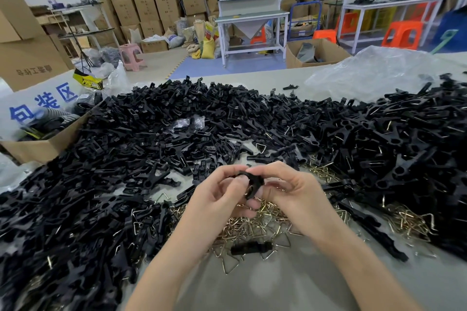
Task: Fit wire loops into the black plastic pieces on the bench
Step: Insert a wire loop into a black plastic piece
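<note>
My left hand and my right hand meet above the bench, both pinching one black plastic piece between their fingertips. A bit of wire loop shows at the piece's lower edge, mostly hidden by my fingers. Below my hands lies a heap of brass-coloured triangular wire loops. A huge pile of black plastic pieces covers the bench to the left, the back and the right. One black piece lies alone on the loops near me.
An open cardboard box with dark parts stands at the left bench edge. Crumpled clear plastic sheet lies at the back right. Bare grey bench top shows near me. Stacked cartons, white workbenches and orange stools fill the room behind.
</note>
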Tool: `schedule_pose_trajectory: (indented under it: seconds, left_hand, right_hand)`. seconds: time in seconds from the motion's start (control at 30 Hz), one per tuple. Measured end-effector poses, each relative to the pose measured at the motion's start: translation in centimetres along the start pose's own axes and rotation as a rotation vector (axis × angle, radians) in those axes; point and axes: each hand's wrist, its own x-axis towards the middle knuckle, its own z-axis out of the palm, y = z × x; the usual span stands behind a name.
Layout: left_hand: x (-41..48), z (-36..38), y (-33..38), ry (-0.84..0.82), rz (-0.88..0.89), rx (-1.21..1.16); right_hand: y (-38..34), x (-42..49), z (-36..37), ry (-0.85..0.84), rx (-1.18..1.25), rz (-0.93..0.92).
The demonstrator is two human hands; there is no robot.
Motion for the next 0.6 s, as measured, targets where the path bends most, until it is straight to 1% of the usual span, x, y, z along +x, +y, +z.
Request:
schedule_pose_trajectory:
  seconds: [0.1, 0.17, 0.27, 0.33, 0.43, 0.6]
  left_hand:
    - [-0.1, 0.0, -0.2, -0.072, -0.054, -0.052]
    - [-0.3, 0.3, -0.3, -0.136, -0.062, -0.063]
    - [-0.5, 0.7, -0.1, -0.183, -0.077, -0.102]
    - [-0.5, 0.7, -0.1, -0.184, -0.092, -0.124]
    - [-0.4, 0.6, -0.2, -0.171, -0.106, -0.127]
    - [-0.1, 0.6, -0.2, -0.161, -0.116, -0.145]
  right_hand:
    - [-0.1, -0.2, 0.4, -0.043, 0.024, -0.013]
    - [-0.2, -0.4, 0.6, -0.086, 0.047, -0.014]
    - [-0.6, -0.5, 1.0, -0.157, 0.036, -0.030]
    - [-0.6, -0.5, 1.2, -0.171, -0.022, -0.051]
    - [-0.4, -0.4, 1.3, -0.145, -0.128, -0.078]
    - [-0.6, -0.6, 1.3, -0.130, -0.131, -0.055]
